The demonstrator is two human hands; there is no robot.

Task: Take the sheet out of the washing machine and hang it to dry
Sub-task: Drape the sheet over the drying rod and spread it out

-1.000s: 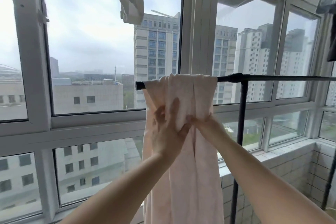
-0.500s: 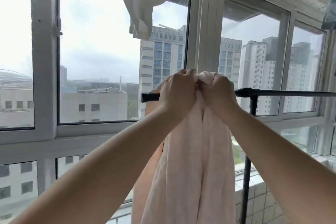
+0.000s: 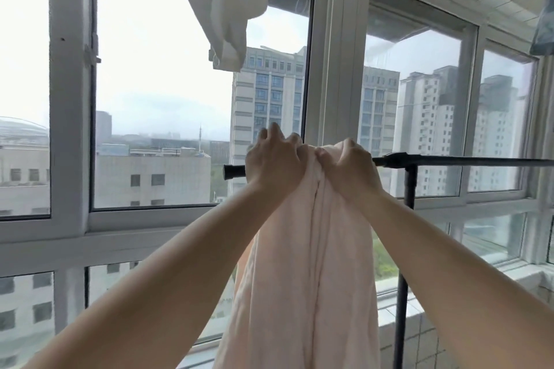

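Note:
A pale pink sheet (image 3: 308, 272) hangs bunched over the black rail of a drying rack (image 3: 467, 161), falling below the bottom of the view. My left hand (image 3: 274, 159) grips the sheet's top fold at the rail, fingers curled over it. Right beside it, my right hand (image 3: 349, 169) grips the same fold, knuckles toward me. The two hands almost touch, and the rail under them is hidden. The rail's left end (image 3: 233, 171) sticks out past my left hand.
White-framed windows (image 3: 70, 129) stand just behind the rack. A white cloth (image 3: 224, 3) hangs overhead at the top centre, a blue-patterned one (image 3: 544, 27) at the top right. The rack's upright post (image 3: 404, 263) drops right of the sheet, by a tiled ledge (image 3: 425, 323).
Both hands rose from the sheet's hanging front to its top fold on the rail and closed on it. The fabric at the rail is now bunched narrower between them.

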